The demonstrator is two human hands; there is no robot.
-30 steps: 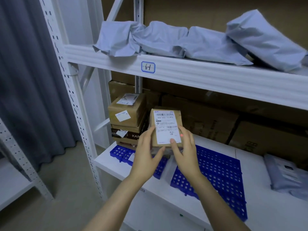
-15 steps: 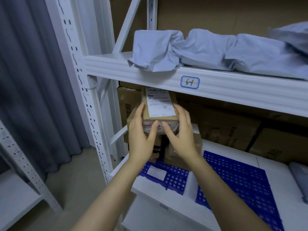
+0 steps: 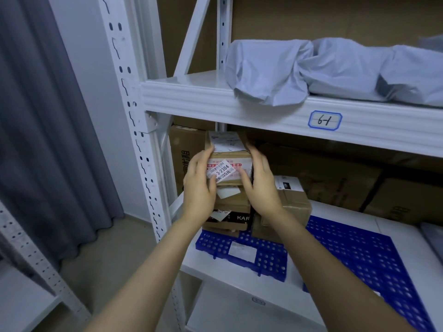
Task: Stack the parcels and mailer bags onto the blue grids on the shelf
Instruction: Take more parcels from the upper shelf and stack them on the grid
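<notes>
Left hand [image 3: 199, 188] and right hand [image 3: 261, 185] gripping parcel [image 3: 230, 165] by sides — flat atop stack [image 3: 233, 203], long axis running into shelf [image 3: 208, 265]

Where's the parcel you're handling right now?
Left of centre in the head view: the parcel is held between the left hand and right hand at the top of the box stack on the blue grid, under the upper shelf.

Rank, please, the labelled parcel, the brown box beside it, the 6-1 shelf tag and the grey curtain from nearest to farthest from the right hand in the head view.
1. Labelled parcel: held by the right hand.
2. Brown box: just to the hand's right.
3. 6-1 shelf tag: above right.
4. Grey curtain: far left.
</notes>
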